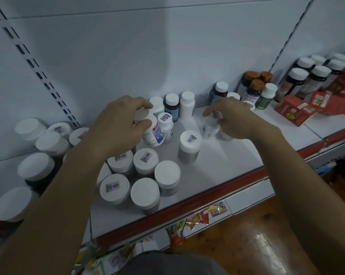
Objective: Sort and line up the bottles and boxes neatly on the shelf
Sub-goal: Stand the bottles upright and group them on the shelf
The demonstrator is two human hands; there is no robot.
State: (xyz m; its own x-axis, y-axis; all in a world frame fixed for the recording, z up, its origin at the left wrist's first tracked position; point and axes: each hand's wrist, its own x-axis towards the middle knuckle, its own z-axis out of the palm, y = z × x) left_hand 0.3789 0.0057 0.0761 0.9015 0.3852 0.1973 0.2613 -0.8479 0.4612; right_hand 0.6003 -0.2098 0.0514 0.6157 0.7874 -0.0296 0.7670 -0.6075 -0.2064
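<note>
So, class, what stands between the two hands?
In the head view, one small white bottle, beside the tilted bottle in the left hand; then bare shelf up to the right hand.

White shelf (217,165): white-capped jars (146,193) clustered upright front-left, one jar (189,147) alone mid-shelf. Labelled bottle (153,133) tilted, gripped at its cap. Small bottle (210,130) upright, right of centre. Red boxes (294,110) jumbled far right.

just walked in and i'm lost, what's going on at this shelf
A person is tidying a shop shelf. The left hand grips a tilted white-capped bottle by its cap, and the right hand holds a smaller white bottle by its top. Wide white-lidded jars stand grouped at the front left; red boxes lie jumbled at the right, not yet lined up.
</note>
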